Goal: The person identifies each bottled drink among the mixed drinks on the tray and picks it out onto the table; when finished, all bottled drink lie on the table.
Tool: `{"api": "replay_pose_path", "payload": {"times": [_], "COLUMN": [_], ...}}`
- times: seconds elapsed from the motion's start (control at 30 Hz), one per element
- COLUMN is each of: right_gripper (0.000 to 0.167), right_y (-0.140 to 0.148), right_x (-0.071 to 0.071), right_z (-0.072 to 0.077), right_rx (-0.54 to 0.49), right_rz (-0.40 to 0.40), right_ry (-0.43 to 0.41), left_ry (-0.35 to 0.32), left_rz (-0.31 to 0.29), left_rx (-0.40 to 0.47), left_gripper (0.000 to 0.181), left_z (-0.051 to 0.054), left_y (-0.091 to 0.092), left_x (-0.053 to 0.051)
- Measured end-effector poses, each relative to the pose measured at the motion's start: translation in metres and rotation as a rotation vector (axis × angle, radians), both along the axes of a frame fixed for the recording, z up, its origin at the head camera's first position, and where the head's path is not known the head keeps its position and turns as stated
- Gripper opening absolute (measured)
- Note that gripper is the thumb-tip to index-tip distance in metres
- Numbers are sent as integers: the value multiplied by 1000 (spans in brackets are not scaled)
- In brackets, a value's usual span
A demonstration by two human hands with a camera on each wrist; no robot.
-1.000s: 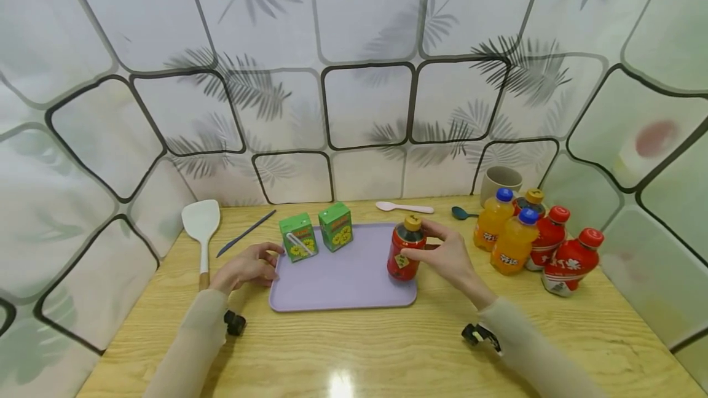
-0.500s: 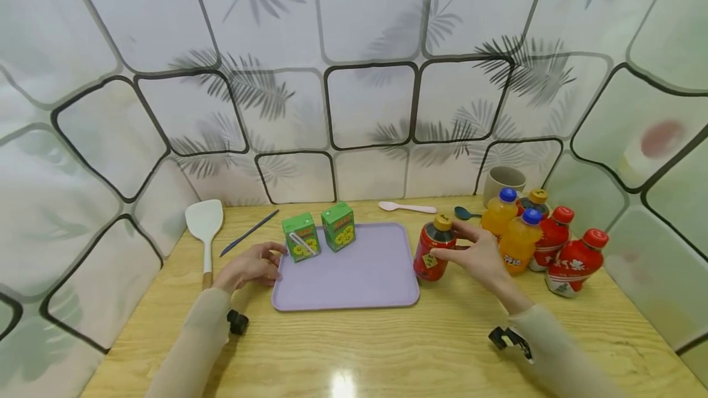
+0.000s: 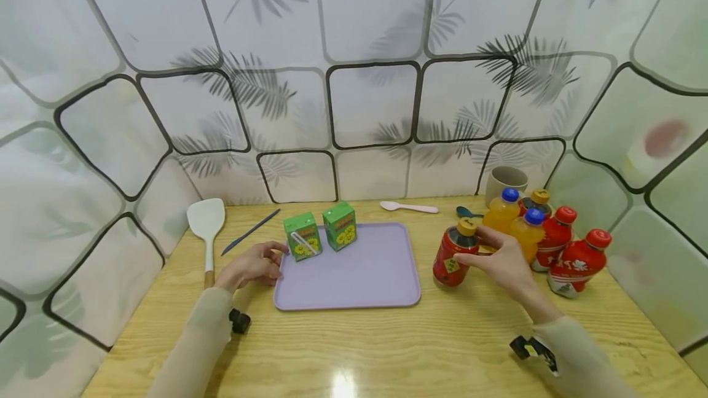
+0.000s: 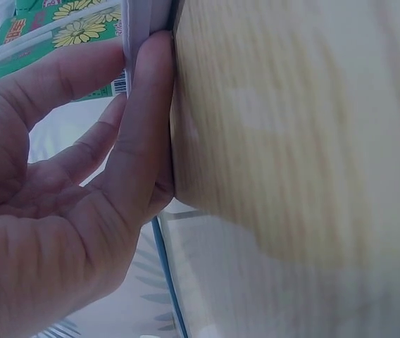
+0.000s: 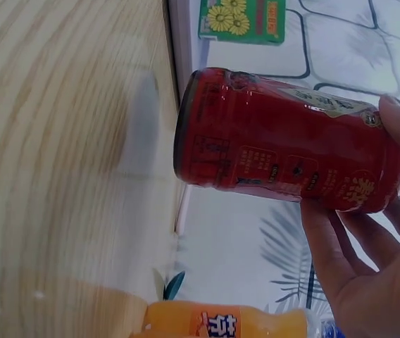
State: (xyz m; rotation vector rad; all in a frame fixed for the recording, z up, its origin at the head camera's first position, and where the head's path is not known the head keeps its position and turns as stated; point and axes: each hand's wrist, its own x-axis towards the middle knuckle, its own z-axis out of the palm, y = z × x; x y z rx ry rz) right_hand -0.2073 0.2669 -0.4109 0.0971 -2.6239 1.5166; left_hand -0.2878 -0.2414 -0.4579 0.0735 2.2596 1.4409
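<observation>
My right hand (image 3: 506, 263) grips a dark drink bottle (image 3: 453, 260) with a red label and yellow cap, fingers and thumb round its upper part. The bottle leans slightly, just right of the purple tray (image 3: 354, 281); in the right wrist view its base (image 5: 184, 130) appears slightly off the table. At the tray's left edge, my left hand (image 3: 254, 266) pinches the rim, as the left wrist view shows (image 4: 94, 155). Two green drink cartons (image 3: 303, 238) with yellow flowers stand at the tray's back left; the left one has a white straw on its front.
Orange drink bottles (image 3: 502, 210), red bottles (image 3: 581, 263), another yellow-capped bottle (image 3: 536, 200) and a beige cup (image 3: 506, 183) crowd the right. Behind the tray lie a pink spoon (image 3: 409, 207) and a dark green spoon (image 3: 467, 212). A white spatula (image 3: 206, 223) and blue stick (image 3: 250, 233) lie left.
My right hand has carried the yellow-capped bottle rightward, from over the tray's right end to beyond its edge. The left hand has stayed at the tray's left rim.
</observation>
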Motion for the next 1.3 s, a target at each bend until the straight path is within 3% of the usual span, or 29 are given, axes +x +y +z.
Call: {"api": "replay_pose_path", "payload": {"times": [0.5, 0.77, 1.03, 1.3], "right_gripper": [84, 79, 88, 90], "right_y": [33, 48, 63, 73], "right_x": [17, 21, 21, 28], "right_z": [10, 20, 26, 29], "right_rx": [66, 111, 240, 379], "right_rz": [-17, 13, 2, 0], "right_ry": [-51, 2, -49, -21], "left_ry": [2, 9, 11, 3], "left_rz": [3, 5, 9, 7], "left_rx": [-6, -2, -6, -3], "left_gripper": [60, 60, 59, 59], "left_z": [2, 2, 4, 3], "left_y": [0, 1, 2, 1], "left_x": [0, 3, 4, 3]}}
